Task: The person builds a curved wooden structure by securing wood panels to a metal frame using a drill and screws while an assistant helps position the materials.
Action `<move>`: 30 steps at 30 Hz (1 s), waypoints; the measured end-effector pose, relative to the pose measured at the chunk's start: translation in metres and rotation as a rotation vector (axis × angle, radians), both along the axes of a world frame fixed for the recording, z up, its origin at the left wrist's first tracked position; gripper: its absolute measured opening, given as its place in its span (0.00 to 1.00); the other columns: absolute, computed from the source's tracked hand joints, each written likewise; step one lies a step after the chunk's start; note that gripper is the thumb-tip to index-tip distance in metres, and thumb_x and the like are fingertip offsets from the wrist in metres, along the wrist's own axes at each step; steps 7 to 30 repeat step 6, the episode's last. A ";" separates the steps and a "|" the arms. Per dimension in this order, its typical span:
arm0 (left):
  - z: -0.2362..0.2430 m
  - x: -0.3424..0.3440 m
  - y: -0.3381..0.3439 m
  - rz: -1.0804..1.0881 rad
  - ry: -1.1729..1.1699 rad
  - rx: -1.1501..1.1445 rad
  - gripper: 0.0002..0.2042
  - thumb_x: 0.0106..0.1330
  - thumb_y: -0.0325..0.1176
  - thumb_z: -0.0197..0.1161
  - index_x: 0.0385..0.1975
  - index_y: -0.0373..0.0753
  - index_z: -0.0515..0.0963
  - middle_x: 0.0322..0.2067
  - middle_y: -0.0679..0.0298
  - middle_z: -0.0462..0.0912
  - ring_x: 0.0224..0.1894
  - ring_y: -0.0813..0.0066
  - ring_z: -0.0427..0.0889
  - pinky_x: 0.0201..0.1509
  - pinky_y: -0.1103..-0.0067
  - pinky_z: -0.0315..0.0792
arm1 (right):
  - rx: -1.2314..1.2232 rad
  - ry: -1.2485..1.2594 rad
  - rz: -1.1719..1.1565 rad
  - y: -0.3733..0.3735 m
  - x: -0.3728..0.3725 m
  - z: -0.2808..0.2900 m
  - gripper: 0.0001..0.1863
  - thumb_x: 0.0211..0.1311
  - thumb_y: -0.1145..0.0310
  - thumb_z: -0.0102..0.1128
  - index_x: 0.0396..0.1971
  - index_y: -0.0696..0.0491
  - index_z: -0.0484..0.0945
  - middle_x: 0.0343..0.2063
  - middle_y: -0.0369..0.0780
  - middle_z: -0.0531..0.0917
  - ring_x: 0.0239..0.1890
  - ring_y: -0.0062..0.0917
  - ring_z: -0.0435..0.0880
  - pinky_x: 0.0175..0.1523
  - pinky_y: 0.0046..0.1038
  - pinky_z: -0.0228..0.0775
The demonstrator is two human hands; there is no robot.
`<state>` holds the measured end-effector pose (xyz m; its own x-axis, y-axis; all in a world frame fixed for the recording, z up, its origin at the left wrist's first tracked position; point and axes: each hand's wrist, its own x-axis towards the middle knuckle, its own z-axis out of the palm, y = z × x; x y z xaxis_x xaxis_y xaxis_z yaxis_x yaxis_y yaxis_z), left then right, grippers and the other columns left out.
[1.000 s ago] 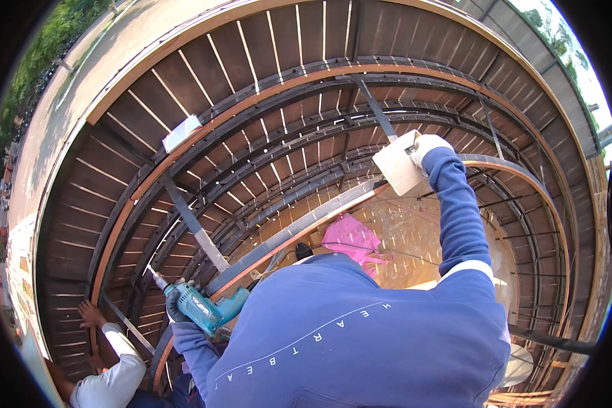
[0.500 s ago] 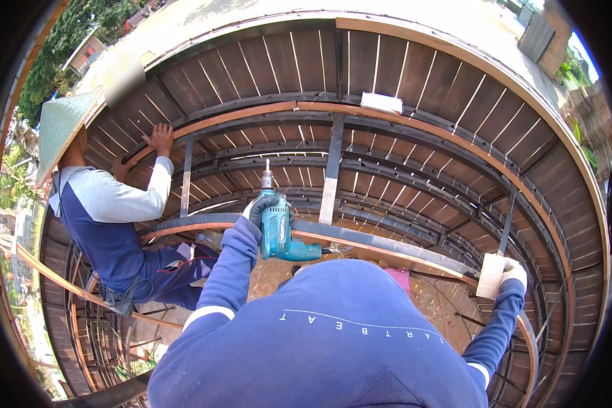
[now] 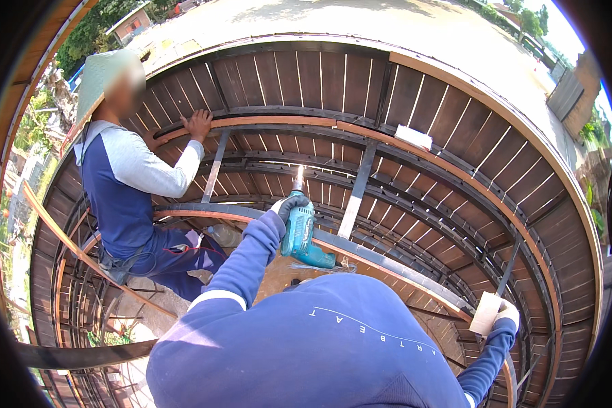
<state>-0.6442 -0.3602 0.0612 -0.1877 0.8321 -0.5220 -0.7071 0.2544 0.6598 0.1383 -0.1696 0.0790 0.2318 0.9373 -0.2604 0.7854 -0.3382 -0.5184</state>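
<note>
My left hand (image 3: 291, 203), in a dark glove, grips a teal power drill (image 3: 300, 238) by its body. The drill's bit (image 3: 301, 171) points away from me, over the curved bars, and touches nothing that I can make out. Far to the right, my right hand (image 3: 507, 311), in a light glove, holds a pale flat wooden block (image 3: 484, 312). The block is over the near curved rail (image 3: 415, 270), by the foot of a thin metal strut (image 3: 509, 269); whether it touches the rail I cannot tell.
A co-worker in a conical hat (image 3: 102, 78) stands at left, hands on the far wood-edged rail (image 3: 279, 121). A white block (image 3: 413, 137) lies on that rail. Dark slatted panels (image 3: 449, 109) curve around us. A long bent strip (image 3: 75, 245) crosses the lower left.
My view has turned a little, so the structure appears further right and lower. The co-worker has straightened up and raised their head. I still hold the drill and the wooden block.
</note>
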 end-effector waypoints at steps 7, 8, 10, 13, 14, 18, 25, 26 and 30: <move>0.002 0.006 -0.002 0.053 0.007 0.002 0.18 0.62 0.38 0.73 0.47 0.36 0.79 0.36 0.53 0.88 0.35 0.58 0.90 0.42 0.63 0.87 | -0.017 0.474 -0.119 -0.001 0.000 -0.007 0.12 0.61 0.70 0.77 0.44 0.56 0.91 0.36 0.41 0.91 0.36 0.26 0.86 0.44 0.34 0.82; 0.002 0.006 -0.002 0.053 0.007 0.002 0.18 0.62 0.38 0.73 0.47 0.36 0.79 0.36 0.53 0.88 0.35 0.58 0.90 0.42 0.63 0.87 | -0.017 0.474 -0.119 -0.001 0.000 -0.007 0.12 0.61 0.70 0.77 0.44 0.56 0.91 0.36 0.41 0.91 0.36 0.26 0.86 0.44 0.34 0.82; 0.002 0.006 -0.002 0.053 0.007 0.002 0.18 0.62 0.38 0.73 0.47 0.36 0.79 0.36 0.53 0.88 0.35 0.58 0.90 0.42 0.63 0.87 | -0.017 0.474 -0.119 -0.001 0.000 -0.007 0.12 0.61 0.70 0.77 0.44 0.56 0.91 0.36 0.41 0.91 0.36 0.26 0.86 0.44 0.34 0.82; 0.002 0.006 -0.002 0.053 0.007 0.002 0.18 0.62 0.38 0.73 0.47 0.36 0.79 0.36 0.53 0.88 0.35 0.58 0.90 0.42 0.63 0.87 | -0.017 0.474 -0.119 -0.001 0.000 -0.007 0.12 0.61 0.70 0.77 0.44 0.56 0.91 0.36 0.41 0.91 0.36 0.26 0.86 0.44 0.34 0.82; 0.002 0.006 -0.002 0.053 0.007 0.002 0.18 0.62 0.38 0.73 0.47 0.36 0.79 0.36 0.53 0.88 0.35 0.58 0.90 0.42 0.63 0.87 | -0.017 0.474 -0.119 -0.001 0.000 -0.007 0.12 0.61 0.70 0.77 0.44 0.56 0.91 0.36 0.41 0.91 0.36 0.26 0.86 0.44 0.34 0.82; 0.002 0.006 -0.002 0.053 0.007 0.002 0.18 0.62 0.38 0.73 0.47 0.36 0.79 0.36 0.53 0.88 0.35 0.58 0.90 0.42 0.63 0.87 | -0.017 0.474 -0.119 -0.001 0.000 -0.007 0.12 0.61 0.70 0.77 0.44 0.56 0.91 0.36 0.41 0.91 0.36 0.26 0.86 0.44 0.34 0.82; 0.002 0.006 -0.002 0.053 0.007 0.002 0.18 0.62 0.38 0.73 0.47 0.36 0.79 0.36 0.53 0.88 0.35 0.58 0.90 0.42 0.63 0.87 | -0.017 0.474 -0.119 -0.001 0.000 -0.007 0.12 0.61 0.70 0.77 0.44 0.56 0.91 0.36 0.41 0.91 0.36 0.26 0.86 0.44 0.34 0.82; 0.002 0.006 -0.002 0.053 0.007 0.002 0.18 0.62 0.38 0.73 0.47 0.36 0.79 0.36 0.53 0.88 0.35 0.58 0.90 0.42 0.63 0.87 | -0.017 0.474 -0.119 -0.001 0.000 -0.007 0.12 0.61 0.70 0.77 0.44 0.56 0.91 0.36 0.41 0.91 0.36 0.26 0.86 0.44 0.34 0.82; 0.002 0.006 -0.002 0.053 0.007 0.002 0.18 0.62 0.38 0.73 0.47 0.36 0.79 0.36 0.53 0.88 0.35 0.58 0.90 0.42 0.63 0.87 | -0.017 0.474 -0.119 -0.001 0.000 -0.007 0.12 0.61 0.70 0.77 0.44 0.56 0.91 0.36 0.41 0.91 0.36 0.26 0.86 0.44 0.34 0.82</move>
